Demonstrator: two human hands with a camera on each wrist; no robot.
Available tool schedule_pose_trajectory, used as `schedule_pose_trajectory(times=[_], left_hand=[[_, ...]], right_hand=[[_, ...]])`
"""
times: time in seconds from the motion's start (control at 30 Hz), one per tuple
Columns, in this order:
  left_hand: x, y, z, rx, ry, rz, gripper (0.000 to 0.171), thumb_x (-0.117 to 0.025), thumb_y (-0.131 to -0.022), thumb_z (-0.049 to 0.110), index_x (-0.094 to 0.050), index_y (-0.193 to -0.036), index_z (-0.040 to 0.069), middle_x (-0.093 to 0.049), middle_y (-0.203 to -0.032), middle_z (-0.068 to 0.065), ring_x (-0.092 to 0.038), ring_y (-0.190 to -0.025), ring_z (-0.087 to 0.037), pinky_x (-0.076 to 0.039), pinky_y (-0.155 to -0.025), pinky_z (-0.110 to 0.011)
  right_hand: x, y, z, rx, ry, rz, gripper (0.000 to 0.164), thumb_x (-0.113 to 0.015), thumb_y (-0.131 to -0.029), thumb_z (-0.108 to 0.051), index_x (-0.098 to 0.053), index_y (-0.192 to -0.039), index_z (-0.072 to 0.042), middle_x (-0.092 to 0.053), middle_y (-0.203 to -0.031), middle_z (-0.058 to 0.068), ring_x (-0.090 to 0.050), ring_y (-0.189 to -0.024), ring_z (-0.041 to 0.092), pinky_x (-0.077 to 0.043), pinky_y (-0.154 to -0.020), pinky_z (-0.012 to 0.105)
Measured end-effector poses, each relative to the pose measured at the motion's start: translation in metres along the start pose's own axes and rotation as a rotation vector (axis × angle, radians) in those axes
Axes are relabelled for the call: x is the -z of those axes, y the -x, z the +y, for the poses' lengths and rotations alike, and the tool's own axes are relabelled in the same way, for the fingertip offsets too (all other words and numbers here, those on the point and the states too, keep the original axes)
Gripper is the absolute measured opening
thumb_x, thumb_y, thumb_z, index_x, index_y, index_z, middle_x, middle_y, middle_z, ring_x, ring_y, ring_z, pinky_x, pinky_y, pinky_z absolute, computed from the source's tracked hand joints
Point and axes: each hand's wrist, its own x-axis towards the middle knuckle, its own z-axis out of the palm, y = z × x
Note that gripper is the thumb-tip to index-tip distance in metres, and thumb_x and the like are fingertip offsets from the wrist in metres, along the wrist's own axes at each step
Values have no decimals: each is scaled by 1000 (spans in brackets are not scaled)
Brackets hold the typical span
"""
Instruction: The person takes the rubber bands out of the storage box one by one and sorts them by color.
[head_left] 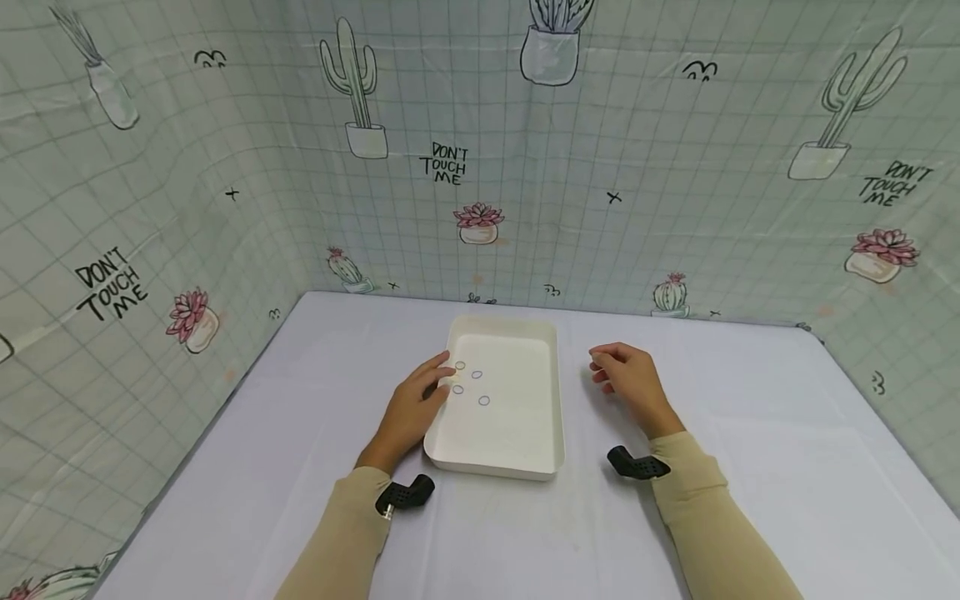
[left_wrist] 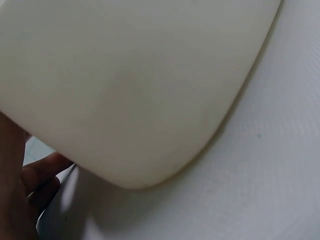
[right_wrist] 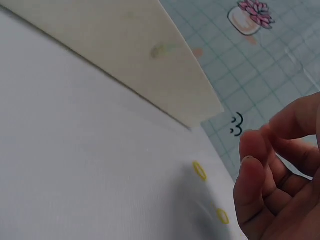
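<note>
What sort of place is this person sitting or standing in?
Probably a small staged recording space: cactus-printed sheeting surrounds the table's back and sides, the table is covered plainly in white, and a black device, likely a camera, is worn at each wrist.

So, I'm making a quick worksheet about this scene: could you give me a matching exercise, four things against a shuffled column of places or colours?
1. Left hand
2. Right hand
3. Blue rings
4. Sleeves

A. To the right of the tray, apart from it
B. Beige
C. At the tray's left rim
D. Inside the tray

Pairs: 1-C, 2-A, 3-D, 4-B
</note>
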Motion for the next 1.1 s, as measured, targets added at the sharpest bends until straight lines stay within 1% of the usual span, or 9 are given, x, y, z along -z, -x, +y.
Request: schedule_pose_trajectory(times=[0.17,0.3,0.43,0.57,0.7,0.83,1.0,1.1], left_hand=[[-3,-1,2,-7,8,-15,41,-57,-101,17,-59,-141,11,-42,-154,15,-30,-147,-15,-21,-121,-43],[-4,0,1,-5,-1,-24,44,-56,-102,18,-55,-145,11,-41,-155,13,-30,-147,-16,-21,-121,-43],[1,3,-4,-8,-13,0,43,-57,-101,16,-56,-144,11,-42,-155,9,-30,-147,-18,-21,-121,-44],[7,4,-6,-3,-22,14,43,-57,-101,16,-57,-143,12,-42,-155,11,-30,-147,-17,-21,-121,-43],[8,5,-4,3,-21,9,42,-57,-101,15,-57,-143,12,-42,-155,12,-30,-147,-16,-20,-121,-42],[2,1,-3,-19,-4,-5,43,-56,-102,15,-55,-145,10,-39,-157,10,-28,-148,-16,-19,-122,-41],[-3,-1,-1,-17,8,-3,45,-56,-101,16,-54,-146,10,-38,-157,11,-29,-148,-18,-19,-122,-41],[-5,-1,0,-6,1,13,45,-57,-101,16,-54,-145,10,-40,-155,13,-30,-147,-18,-20,-121,-40]], right_hand=[[-6,0,-9,42,-14,-44,37,-58,-102,-25,-64,-123,5,-67,-105,19,-65,-84,19,-56,-68,28],[-12,0,-14,35,-31,-75,36,-60,-101,-23,-64,-123,5,-66,-106,19,-64,-85,20,-56,-68,28],[-26,-3,-23,40,-50,-121,36,-61,-100,-22,-64,-123,5,-66,-104,17,-64,-85,22,-56,-69,29],[-44,-6,-35,76,-70,-157,35,-63,-99,-22,-65,-121,5,-66,-102,15,-64,-84,22,-56,-67,30],[-56,-8,-46,91,-60,-216,31,-64,-97,-21,-67,-118,2,-67,-106,21,-65,-84,24,-57,-67,32],[-61,-9,-57,112,-38,-258,30,-65,-95,-17,-67,-118,2,-66,-113,25,-66,-86,26,-57,-69,34],[-69,-15,-64,94,16,-284,31,-66,-95,-17,-67,-120,2,-68,-108,15,-67,-88,25,-56,-73,34],[-77,-19,-66,79,47,-328,32,-68,-94,-18,-68,-120,1,-69,-106,10,-67,-89,24,-57,-74,35]])
